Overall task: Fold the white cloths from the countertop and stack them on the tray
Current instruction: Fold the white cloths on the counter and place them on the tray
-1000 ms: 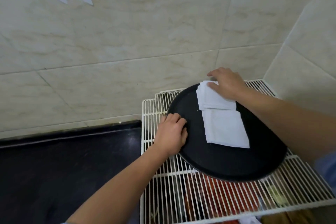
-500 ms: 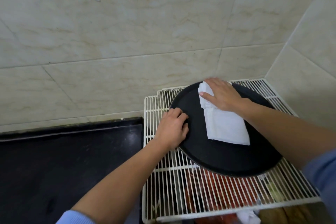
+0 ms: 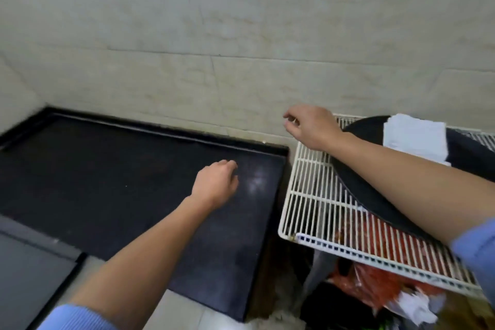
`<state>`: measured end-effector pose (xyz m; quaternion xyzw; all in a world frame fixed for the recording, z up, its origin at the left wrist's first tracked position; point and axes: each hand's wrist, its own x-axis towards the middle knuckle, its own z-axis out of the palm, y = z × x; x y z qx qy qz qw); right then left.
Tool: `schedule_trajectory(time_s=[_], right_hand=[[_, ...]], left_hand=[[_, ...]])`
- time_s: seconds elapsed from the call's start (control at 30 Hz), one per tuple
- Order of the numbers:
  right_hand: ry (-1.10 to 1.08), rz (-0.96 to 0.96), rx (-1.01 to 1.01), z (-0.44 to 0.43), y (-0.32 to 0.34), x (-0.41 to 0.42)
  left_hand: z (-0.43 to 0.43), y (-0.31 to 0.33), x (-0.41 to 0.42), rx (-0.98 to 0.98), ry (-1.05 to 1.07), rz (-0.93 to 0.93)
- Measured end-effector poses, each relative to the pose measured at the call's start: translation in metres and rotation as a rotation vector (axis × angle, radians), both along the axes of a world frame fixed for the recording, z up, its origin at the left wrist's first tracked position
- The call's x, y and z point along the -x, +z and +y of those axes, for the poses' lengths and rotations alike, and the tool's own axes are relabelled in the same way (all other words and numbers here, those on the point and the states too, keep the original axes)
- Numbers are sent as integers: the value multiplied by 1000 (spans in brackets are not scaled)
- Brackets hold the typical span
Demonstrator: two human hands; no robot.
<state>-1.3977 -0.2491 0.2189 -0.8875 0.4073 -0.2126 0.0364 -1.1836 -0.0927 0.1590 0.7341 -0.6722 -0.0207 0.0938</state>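
Folded white cloths (image 3: pixel 416 138) lie stacked on the round black tray (image 3: pixel 359 182) at the right, and my right forearm crosses over the tray. My right hand (image 3: pixel 312 126) hovers left of the tray, above the rack's far left corner, fingers loosely curled and holding nothing. Over the black countertop (image 3: pixel 107 182) hangs my left hand (image 3: pixel 217 185), fingers loosely curled, nothing in it. No cloth shows on the countertop.
The tray sits on a white wire rack (image 3: pixel 316 195) with red packaging (image 3: pixel 375 276) and crumpled paper beneath it. A tiled wall (image 3: pixel 214 48) runs behind. A grey panel (image 3: pixel 29 276) lies at the lower left.
Both hands left the tray and swung left; the left hand released the tray rim and the right hand lifted off the cloths. The view turned left onto the countertop.
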Motion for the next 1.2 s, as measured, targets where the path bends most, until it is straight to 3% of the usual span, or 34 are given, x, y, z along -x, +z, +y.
schedule_trajectory(time_s=[0.33,0.67,1.2], right_hand=[[381,139,4,118,-24,-225],[556,205,-44,245,-51,-464],[797,289,-81,282,-88,-782]], left_hand=[[168,-6,-185,-46,345,-69],[324,-2,-387,-88,528,-96],[383,-35,-635,-197,755,-54]])
